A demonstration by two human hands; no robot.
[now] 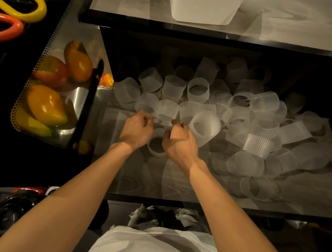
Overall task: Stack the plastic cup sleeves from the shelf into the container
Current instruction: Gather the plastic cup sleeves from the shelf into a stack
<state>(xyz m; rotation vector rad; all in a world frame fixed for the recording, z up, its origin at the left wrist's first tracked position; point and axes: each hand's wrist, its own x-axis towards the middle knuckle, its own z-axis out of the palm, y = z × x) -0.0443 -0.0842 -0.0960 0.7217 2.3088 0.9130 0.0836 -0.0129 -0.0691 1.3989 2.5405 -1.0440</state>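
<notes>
Working toward the left edge of the shelf, the left hand and right hand both curl their fingers onto one held sleeve. They seem to pinch its rim from either side, though clear plastic in dim light blurs the contact. Squeeze lightly, keep it round, and lift clear of the loose sleeves crowding just behind. The container sits beyond the far edge on the surface above, well apart from the grip.

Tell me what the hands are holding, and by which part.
The left hand and right hand each pinch the same sleeve between them, seemingly by opposite sides of its far rim.
</notes>
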